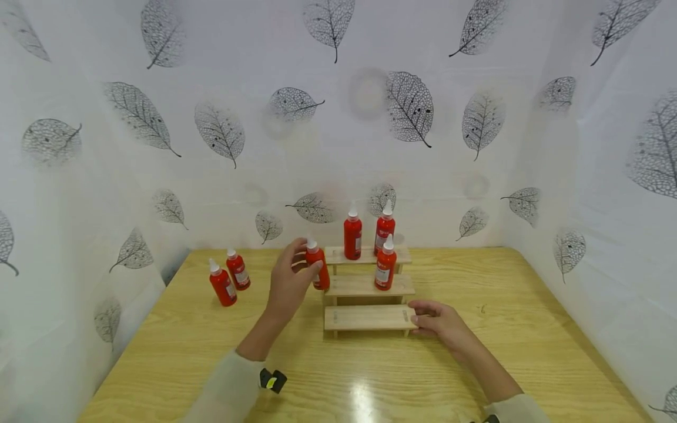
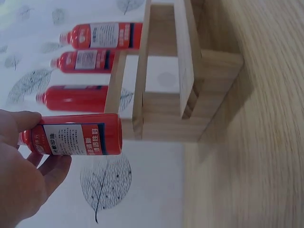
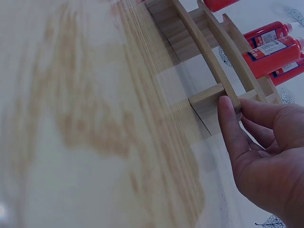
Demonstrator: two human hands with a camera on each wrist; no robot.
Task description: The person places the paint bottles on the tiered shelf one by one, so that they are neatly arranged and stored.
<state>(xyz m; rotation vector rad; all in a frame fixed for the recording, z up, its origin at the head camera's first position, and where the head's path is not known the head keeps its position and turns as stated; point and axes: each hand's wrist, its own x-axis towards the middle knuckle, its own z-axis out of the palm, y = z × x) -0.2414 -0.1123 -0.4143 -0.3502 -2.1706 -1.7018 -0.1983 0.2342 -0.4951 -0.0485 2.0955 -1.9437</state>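
Note:
My left hand [image 1: 293,276] grips a red bottle [image 1: 319,271] with a white pointed cap, upright beside the left end of the wooden three-step rack's middle shelf [image 1: 351,285]. In the left wrist view that bottle [image 2: 76,135] shows a white and blue label, with thumb and fingers round its upper part. At the rack's lower right corner, my right hand [image 1: 441,325] pinches the end of the bottom shelf [image 1: 365,318] between thumb and fingers. Another red bottle [image 1: 385,267] stands at the right of the middle shelf. On the top shelf are two more, a left one [image 1: 352,238] and a right one [image 1: 381,230].
Two red bottles, one nearer [image 1: 224,288] and one farther [image 1: 239,271], stand together on the wood-grain table [image 1: 296,382] left of the rack. White leaf-print sheeting [image 1: 338,153] encloses the table at the back and both sides.

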